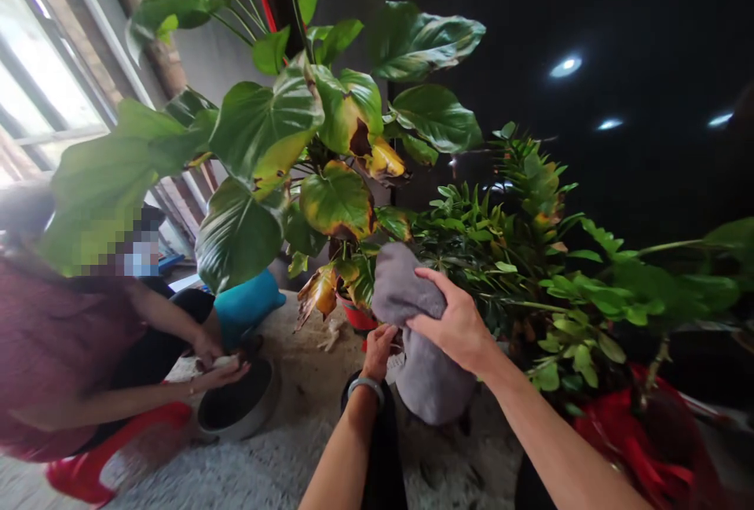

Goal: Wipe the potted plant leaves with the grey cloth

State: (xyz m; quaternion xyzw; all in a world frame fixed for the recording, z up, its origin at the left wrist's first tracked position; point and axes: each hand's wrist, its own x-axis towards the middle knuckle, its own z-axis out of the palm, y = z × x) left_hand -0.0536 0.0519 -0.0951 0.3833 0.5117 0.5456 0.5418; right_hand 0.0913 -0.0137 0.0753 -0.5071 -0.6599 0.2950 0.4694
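Clenched over the cloth (427,380), the right hand (456,328) presses its upper fold against low leaves, and the rest hangs down above the rug (265,471). The left hand (377,349), a band on its wrist, curls just beside the cloth's left edge; I cannot tell whether it pinches anything. To the left, a crouching person (53,337) has both hands at the rim of a bowl (247,427). Behind the cloth stands a red pot (356,315) under a big-leaved plant (259,117), with a bush (506,258) to its right. A window (35,78) lies far left.
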